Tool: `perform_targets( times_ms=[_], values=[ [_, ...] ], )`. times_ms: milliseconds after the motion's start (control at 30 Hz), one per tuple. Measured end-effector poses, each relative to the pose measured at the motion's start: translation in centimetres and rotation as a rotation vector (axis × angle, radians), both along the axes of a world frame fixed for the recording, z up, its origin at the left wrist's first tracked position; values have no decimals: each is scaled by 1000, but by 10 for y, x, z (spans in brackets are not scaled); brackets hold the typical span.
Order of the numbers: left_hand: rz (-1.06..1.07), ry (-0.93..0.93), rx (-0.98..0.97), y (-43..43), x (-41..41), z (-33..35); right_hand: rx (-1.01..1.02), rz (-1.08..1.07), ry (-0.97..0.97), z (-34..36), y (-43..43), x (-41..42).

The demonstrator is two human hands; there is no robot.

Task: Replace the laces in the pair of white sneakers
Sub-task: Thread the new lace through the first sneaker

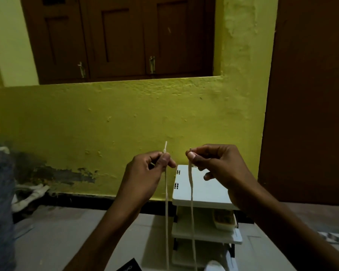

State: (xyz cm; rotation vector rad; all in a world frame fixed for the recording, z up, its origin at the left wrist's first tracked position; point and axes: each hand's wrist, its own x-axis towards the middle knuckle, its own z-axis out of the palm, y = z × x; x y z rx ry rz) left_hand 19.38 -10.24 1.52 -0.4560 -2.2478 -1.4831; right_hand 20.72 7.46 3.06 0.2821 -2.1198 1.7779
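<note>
I hold both ends of a white shoelace (pixel 191 196) up at chest height in front of the yellow wall. My left hand (pixel 145 173) pinches one end between thumb and forefinger, its tip sticking up above the fingers. My right hand (pixel 219 167) pinches the other end the same way. The two strands hang straight down, side by side, and leave the frame at the bottom. A white rounded shape, maybe a sneaker toe (pixel 213 266), peeks in at the bottom edge; the sneakers are otherwise out of sight.
A white tiered shoe rack (pixel 202 194) stands below my hands, a beige item (pixel 224 220) on its second shelf. White cloth (pixel 27 196) lies by the wall at left. A brown door (pixel 311 94) is at right, dark shutters (pixel 117 36) above.
</note>
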Motion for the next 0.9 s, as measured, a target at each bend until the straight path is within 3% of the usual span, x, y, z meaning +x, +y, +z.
perform_targets(
  times_ms=[100,267,467,667,767,900],
  values=[
    [27,60,-13,3,-2,0,-3,8,24,0,-1,1],
    [-82,22,212,6,2,-1,-31,54,45,2,-2,3],
    [-116,-7,238,10,3,-5,-10,59,75,-1,-3,6],
    [-313,-294,210,1,13,-75,96,30,-108,-97,-2,23],
    [-249,-451,22,-3,9,-142,221,-24,-262,-178,-3,33],
    [-173,-591,-518,-7,11,-250,476,-47,-436,-291,-12,55]
  ],
)
